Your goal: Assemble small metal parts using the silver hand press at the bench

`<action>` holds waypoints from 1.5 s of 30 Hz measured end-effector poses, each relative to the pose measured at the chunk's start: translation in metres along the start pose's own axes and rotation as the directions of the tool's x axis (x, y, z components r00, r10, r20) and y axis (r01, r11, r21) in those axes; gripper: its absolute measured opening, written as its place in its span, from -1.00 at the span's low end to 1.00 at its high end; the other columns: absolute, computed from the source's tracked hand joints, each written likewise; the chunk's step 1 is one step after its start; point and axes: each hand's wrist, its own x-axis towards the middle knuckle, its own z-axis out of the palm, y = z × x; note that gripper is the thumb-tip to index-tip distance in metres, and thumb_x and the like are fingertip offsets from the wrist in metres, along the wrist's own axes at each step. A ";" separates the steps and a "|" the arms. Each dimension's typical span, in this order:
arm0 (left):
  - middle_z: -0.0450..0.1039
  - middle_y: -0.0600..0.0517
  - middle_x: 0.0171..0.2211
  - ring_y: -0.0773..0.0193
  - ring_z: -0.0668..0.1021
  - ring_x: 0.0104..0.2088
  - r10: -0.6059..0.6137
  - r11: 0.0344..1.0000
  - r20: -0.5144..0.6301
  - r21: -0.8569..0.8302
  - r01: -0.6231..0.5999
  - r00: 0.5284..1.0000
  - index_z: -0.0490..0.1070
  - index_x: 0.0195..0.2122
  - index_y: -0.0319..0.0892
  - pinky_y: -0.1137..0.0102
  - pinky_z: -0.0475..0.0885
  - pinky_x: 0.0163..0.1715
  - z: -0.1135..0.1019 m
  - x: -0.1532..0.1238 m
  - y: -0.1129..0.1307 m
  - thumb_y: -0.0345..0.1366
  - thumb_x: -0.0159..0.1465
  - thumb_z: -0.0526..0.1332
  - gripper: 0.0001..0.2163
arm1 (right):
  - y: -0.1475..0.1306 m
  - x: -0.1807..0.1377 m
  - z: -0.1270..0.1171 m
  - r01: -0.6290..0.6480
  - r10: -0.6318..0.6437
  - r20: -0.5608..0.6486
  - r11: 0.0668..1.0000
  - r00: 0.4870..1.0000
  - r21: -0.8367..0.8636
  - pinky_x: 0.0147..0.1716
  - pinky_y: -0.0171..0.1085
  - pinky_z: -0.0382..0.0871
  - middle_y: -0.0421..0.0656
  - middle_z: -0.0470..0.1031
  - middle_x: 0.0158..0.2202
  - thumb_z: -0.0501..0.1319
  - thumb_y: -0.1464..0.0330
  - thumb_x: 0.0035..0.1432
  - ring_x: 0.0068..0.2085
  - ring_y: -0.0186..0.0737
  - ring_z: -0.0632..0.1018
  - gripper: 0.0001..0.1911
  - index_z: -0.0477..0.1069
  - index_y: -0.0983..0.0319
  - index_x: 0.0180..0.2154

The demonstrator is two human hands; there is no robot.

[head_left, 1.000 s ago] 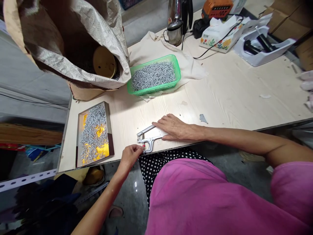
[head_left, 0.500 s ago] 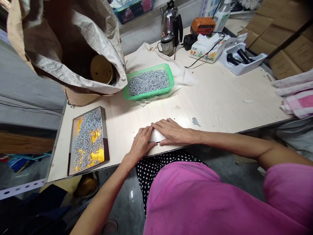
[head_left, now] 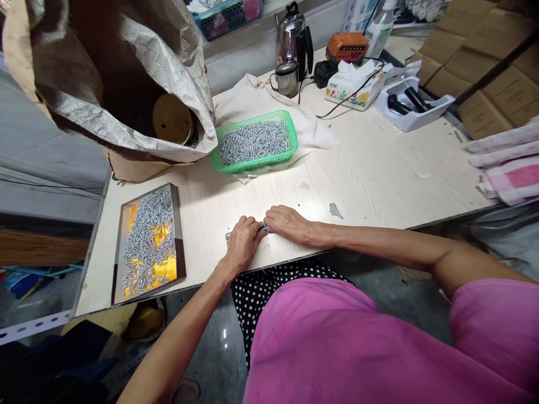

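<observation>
My left hand [head_left: 242,244] is curled over a small metal hand tool [head_left: 228,235] that lies near the table's front edge. Only a sliver of the tool shows at its left end and between my hands. My right hand [head_left: 288,223] lies over the tool's other end, fingers together and pressing on it, fingertips touching my left hand. A flat metal tray [head_left: 179,230] of small silver screws on yellow lining sits to the left. A green plastic basket [head_left: 295,140] full of the same screws stands further back.
A big woven sack [head_left: 177,73] with a round yellow lid inside leans at the back left. A white cloth [head_left: 252,92], a steel kettle [head_left: 292,39], a cup, a tissue pack [head_left: 349,84], a white holder and folded towels [head_left: 509,168] are behind and right. Cardboard boxes stand far right.
My left hand moved from the tool's red-tipped jaw end onto the tool and now covers it. My right hand closed in toward it. The view shifted slightly.
</observation>
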 end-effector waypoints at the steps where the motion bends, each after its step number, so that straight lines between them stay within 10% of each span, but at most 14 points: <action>1: 0.49 -0.06 -0.30 0.09 0.48 -0.18 0.000 1.000 0.000 0.007 0.000 1.000 0.56 -0.21 -0.16 0.24 0.46 -0.17 0.000 0.001 -0.001 -0.20 0.51 0.13 -0.74 | 0.000 0.001 -0.001 0.000 0.000 -0.005 1.000 1.000 -0.002 -0.11 -0.14 0.28 -0.02 0.52 -0.19 0.14 0.42 0.46 -0.11 -0.07 0.44 -0.84 0.49 0.31 -0.15; 9: 0.45 -0.27 0.23 -0.09 0.49 0.20 -0.029 0.997 -0.166 0.066 0.041 0.986 0.32 0.30 -0.23 -0.02 0.45 0.20 0.016 -0.020 0.003 -0.17 0.45 0.24 -0.55 | 0.034 0.007 -0.029 0.080 -0.081 0.007 0.991 0.997 0.108 -0.02 -0.09 0.31 0.10 0.50 0.04 0.28 0.05 0.36 -0.03 0.01 0.43 -0.44 0.42 0.34 0.16; 16: 0.27 -0.27 0.42 -0.11 0.24 0.47 0.025 1.000 -0.149 0.000 -0.025 0.988 0.11 0.46 -0.16 -0.10 0.28 0.38 0.042 -0.048 0.051 -0.14 0.47 0.20 -0.41 | 0.036 0.024 -0.025 -0.035 0.037 -0.054 0.999 0.998 0.031 -0.08 -0.14 0.16 0.07 0.52 -0.01 0.22 0.29 0.41 -0.01 0.00 0.38 -0.75 0.52 0.30 0.00; 25: 0.37 -0.26 0.35 -0.13 0.29 0.44 -0.028 0.992 -0.129 -0.125 0.011 0.991 0.29 0.36 -0.16 -0.21 0.17 0.42 0.046 -0.047 0.056 -0.06 0.45 0.22 -0.48 | 0.037 0.071 -0.042 -0.010 0.010 -0.003 0.998 1.000 -0.069 -0.05 -0.07 -0.01 -0.03 0.58 -0.10 0.27 0.34 0.35 0.01 0.00 0.36 -0.83 0.58 0.24 -0.09; 35: 0.59 -0.28 0.09 -0.15 0.60 0.16 -0.091 0.984 -0.110 -0.163 0.072 0.990 0.46 0.19 -0.19 -0.02 0.51 0.17 0.052 -0.052 0.065 0.01 0.42 0.25 -0.54 | -0.059 0.092 -0.011 0.565 -0.548 0.162 0.820 0.821 -0.087 -0.12 -0.11 0.13 -0.09 0.53 -0.06 0.26 0.36 0.39 0.05 -0.01 0.35 -0.80 0.57 0.14 -0.34; 41: 0.63 -0.15 -0.02 0.12 0.65 0.02 0.114 0.980 -0.349 -0.112 -0.162 0.930 0.53 0.06 -0.17 0.21 0.54 0.14 0.022 -0.100 0.077 -0.25 0.47 0.22 -0.78 | -0.065 0.101 0.004 0.584 -0.579 0.112 0.811 0.808 -0.021 -0.10 -0.11 0.18 -0.04 0.56 -0.19 0.21 0.43 0.37 -0.06 -0.06 0.41 -0.80 0.51 0.26 -0.35; 45: 0.62 -0.09 -0.19 0.18 0.62 -0.17 -0.177 0.971 -0.504 0.052 0.234 0.846 0.58 -0.04 -0.11 0.31 0.56 -0.14 -0.024 -0.148 0.013 -0.36 0.48 0.15 -0.80 | -0.051 0.097 -0.011 0.456 -0.434 -0.163 0.880 0.886 0.137 -0.09 -0.11 0.24 -0.05 0.58 -0.22 0.17 0.37 0.39 -0.16 -0.11 0.45 -0.84 0.50 0.26 -0.22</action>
